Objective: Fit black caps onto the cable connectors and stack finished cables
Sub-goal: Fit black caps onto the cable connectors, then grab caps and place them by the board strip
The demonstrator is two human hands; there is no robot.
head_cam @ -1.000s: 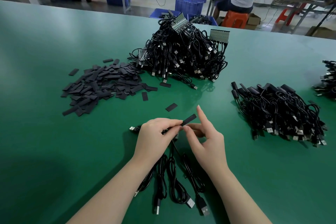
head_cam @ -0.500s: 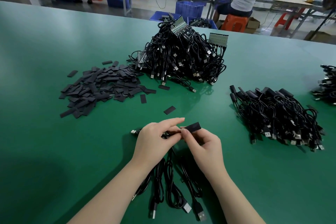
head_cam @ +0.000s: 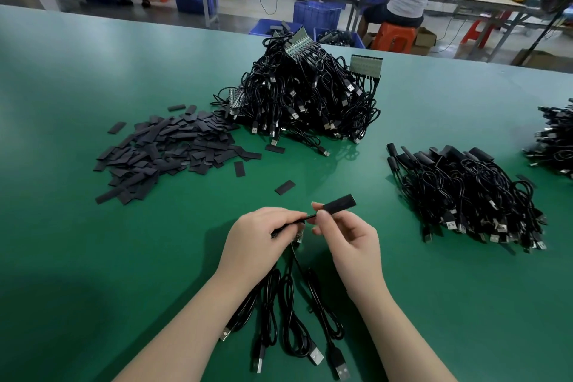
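head view, right hand (head_cam: 347,245) pinching black cap (head_cam: 339,203)

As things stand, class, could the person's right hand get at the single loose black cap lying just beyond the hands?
Probably yes. The loose cap lies alone on bare green table, nothing over it. But the right hand already pinches a cap, so it would need freeing first.

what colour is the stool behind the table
Orange stool, clearest in the head view, under a seated person.
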